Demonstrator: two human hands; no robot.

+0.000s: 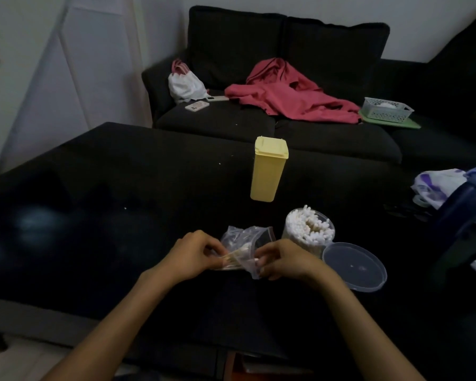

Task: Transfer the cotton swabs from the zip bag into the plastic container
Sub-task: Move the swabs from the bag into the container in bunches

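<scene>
A thin, crinkled, transparent zip bag (245,243) with a red seal strip is held low over a dark, matte surface (121,188) by two bare hands. The left hand (193,255) is curled, its fingertips pinching a loose bundle of cotton swabs (235,261) with pale wooden stems at the bag's mouth. The right hand (282,259) is likewise curled, its fingers gripping the bag's film at the near right edge. Just beside the bag, to its right, a clear cylindrical plastic container (309,229) is seen standing upright, densely packed with swabs whose white, fluffy tips rise above the rim. A round, translucent lid (353,266) is shown lying flat near the container's base, close to the right wrist. Farther back on the surface a tall, rectangular yellow box (268,169) of smooth plastic, capped with a hinged lid, is shown upright. Behind it, a dark fabric sofa (327,50) is draped with a crumpled red garment (291,92), a white drawstring pouch (186,85) and a perforated pale basket (386,110).
</scene>
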